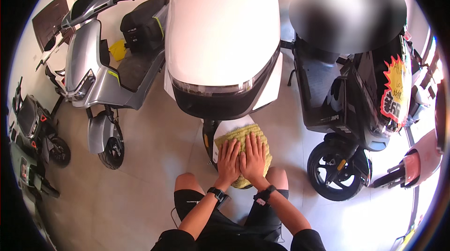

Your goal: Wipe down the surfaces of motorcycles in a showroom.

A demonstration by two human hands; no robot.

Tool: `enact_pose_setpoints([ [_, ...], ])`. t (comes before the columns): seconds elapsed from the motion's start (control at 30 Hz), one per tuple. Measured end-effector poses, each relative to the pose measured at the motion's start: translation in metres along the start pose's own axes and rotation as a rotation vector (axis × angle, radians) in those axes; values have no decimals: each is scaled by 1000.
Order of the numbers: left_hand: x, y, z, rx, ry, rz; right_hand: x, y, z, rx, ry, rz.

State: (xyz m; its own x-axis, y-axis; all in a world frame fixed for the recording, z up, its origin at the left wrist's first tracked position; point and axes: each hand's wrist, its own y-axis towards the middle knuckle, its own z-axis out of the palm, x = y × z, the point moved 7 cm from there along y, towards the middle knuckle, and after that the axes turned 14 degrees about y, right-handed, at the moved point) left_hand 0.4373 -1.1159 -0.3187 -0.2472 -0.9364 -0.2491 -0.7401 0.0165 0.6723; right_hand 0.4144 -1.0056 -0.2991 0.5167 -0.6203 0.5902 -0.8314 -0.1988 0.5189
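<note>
A ribbed yellow-green cloth (pixel 258 131) is spread over the front mudguard (pixel 225 128) of a white scooter (pixel 225 33). My left hand (pixel 229 159) lies flat on the cloth, palm down, its fingers pointing toward the scooter's body. Close beside it, my right hand (pixel 253 157) presses on the same cloth with the fingers slightly spread. The two hands nearly touch at the thumbs. Most of the front wheel is hidden below the cloth and the hands. Neither hand grips the cloth; both rest on top of it.
A silver scooter (pixel 82 61) stands on the left, with a yellow object (pixel 118 49) on it. At the right is a black scooter (pixel 323 99) bearing a bright sticker (pixel 397 91). More scooters line both sides. My knees flank the white scooter's front wheel, above the tiled floor (pixel 140 194).
</note>
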Motion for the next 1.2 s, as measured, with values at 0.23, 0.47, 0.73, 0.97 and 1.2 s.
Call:
enact_pose_setpoints([
  [0.23, 13, 80, -4, 37, -69, 77, -24, 61, 16, -24, 20, 71],
  [0.47, 18, 102, 10, 158, 82, 151, -40, 76, 20, -13, 50, 271],
  [0.73, 15, 107, 6, 122, 88, 131, -39, 76, 16, -50, 68, 281],
  [0.97, 19, 103, 8, 143, 95, 116, -37, 74, 17, -48, 64, 294],
  [1.2, 12, 99, 4, 181, 122, 144, -38, 66, 17, -71, 65, 296],
])
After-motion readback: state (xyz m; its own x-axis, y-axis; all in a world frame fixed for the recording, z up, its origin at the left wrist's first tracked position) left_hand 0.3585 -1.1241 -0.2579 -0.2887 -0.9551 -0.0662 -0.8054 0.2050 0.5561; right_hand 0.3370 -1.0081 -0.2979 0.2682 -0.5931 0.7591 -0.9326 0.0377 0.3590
